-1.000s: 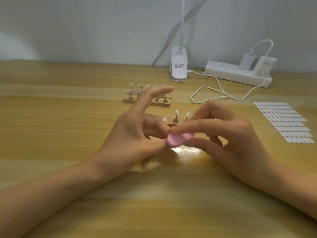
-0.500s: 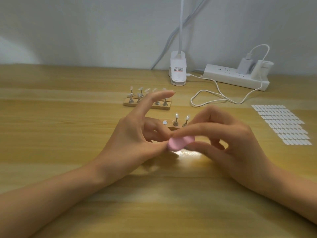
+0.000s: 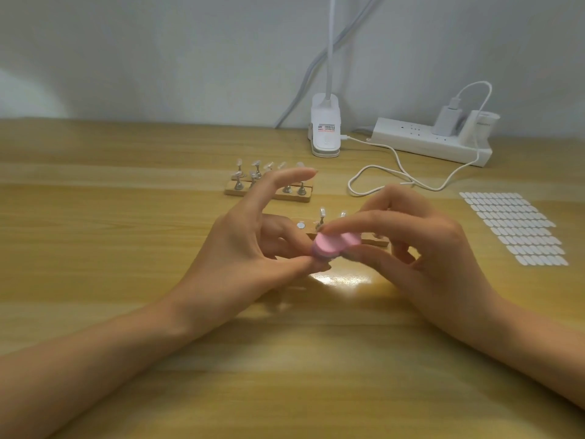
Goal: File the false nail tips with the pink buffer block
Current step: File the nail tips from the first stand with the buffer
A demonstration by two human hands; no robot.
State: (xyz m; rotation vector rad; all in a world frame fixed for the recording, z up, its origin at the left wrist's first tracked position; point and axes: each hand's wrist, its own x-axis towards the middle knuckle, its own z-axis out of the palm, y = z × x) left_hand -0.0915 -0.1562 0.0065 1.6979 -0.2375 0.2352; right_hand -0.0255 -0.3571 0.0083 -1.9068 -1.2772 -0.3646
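My right hand [image 3: 421, 248] grips the pink buffer block [image 3: 332, 243] between thumb and fingers, just above the table. My left hand [image 3: 247, 258] pinches thumb against a finger at the block's left end, holding a false nail tip that the block almost entirely hides; the index finger sticks up. Right behind the block lies a wooden holder [image 3: 376, 241] with two upright clear nail tips [image 3: 322, 212] and one bare metal disc [image 3: 300, 225]. A second holder [image 3: 269, 193] with several tips stands farther back.
A sheet of small white oval stickers [image 3: 512, 226] lies at the right. At the back against the wall are a white clip lamp base [image 3: 325, 131], a power strip [image 3: 421, 141] with plugs, and a looped white cable [image 3: 380, 172].
The pink block has tilted and shifted slightly against the pinched tip, and its flat face now shows more. Both hands stay in the same place.
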